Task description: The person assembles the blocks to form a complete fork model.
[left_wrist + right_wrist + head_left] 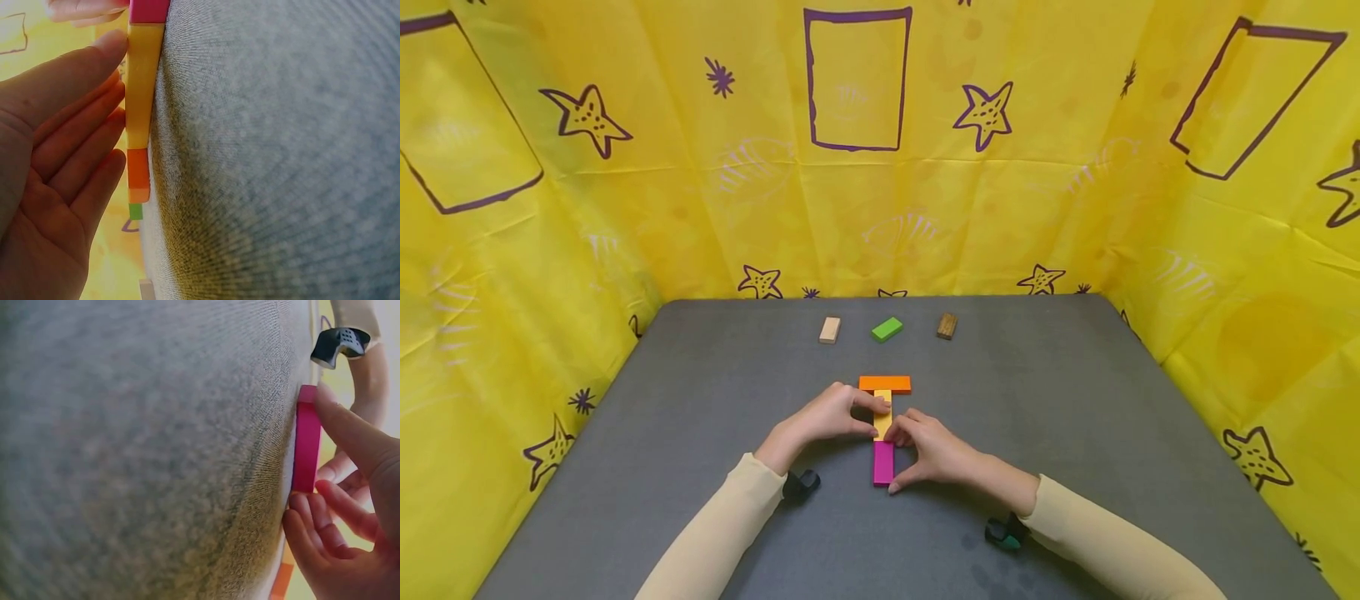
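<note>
A yellow block [883, 427] and a magenta block [883, 463] lie end to end on the grey table, and an orange block [885, 384] sits crosswise at the far end, forming a T. My left hand [829, 412] rests thumb and fingertips on the yellow block, its fingers fairly straight in the left wrist view. On the right side, my right hand [934, 451] spans the magenta block lengthwise. Its thumb is at the near end and its curled fingers are by the joint with the yellow block, partly hiding that corner.
Farther back on the table [737, 350] lie a pale wooden block [830, 330], a green block [887, 329] and a dark brown block [947, 326], spaced apart. Yellow patterned cloth [865, 208] rises behind and along both sides. Each wrist wears a small dark device.
</note>
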The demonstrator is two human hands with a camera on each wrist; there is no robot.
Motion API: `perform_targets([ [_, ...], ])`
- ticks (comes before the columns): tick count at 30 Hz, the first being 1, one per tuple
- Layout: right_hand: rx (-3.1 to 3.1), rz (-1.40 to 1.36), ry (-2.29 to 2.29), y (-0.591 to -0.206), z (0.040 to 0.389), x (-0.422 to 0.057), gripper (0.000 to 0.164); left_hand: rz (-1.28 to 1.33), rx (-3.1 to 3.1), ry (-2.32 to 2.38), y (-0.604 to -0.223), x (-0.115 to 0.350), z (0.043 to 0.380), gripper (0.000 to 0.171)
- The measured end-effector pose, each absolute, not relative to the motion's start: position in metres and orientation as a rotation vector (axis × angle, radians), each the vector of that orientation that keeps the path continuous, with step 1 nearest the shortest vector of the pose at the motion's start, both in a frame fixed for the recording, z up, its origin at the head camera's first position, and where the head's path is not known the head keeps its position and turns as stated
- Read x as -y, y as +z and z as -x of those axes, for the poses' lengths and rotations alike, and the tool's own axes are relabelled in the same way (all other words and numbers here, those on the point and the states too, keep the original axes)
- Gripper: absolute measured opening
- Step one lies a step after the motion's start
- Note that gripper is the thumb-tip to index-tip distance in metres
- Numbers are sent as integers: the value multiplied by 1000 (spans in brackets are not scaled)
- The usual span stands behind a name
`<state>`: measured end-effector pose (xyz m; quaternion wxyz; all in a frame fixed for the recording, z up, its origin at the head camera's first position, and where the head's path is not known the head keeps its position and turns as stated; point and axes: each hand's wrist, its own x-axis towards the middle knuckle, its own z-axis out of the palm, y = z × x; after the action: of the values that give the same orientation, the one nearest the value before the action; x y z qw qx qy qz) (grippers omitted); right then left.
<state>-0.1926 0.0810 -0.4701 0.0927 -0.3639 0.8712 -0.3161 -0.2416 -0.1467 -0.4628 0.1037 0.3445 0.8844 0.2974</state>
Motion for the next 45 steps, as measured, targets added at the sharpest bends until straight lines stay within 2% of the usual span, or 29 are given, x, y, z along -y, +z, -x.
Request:
perform_targets([
  [9,-2573,1016,-991,-469,193,-86,55,-1003,-2601,888,-463,147,243,43],
  [45,-2547,1005,-992,-467,192,-84,54,-997,-2604,880,-466,146,243,43],
])
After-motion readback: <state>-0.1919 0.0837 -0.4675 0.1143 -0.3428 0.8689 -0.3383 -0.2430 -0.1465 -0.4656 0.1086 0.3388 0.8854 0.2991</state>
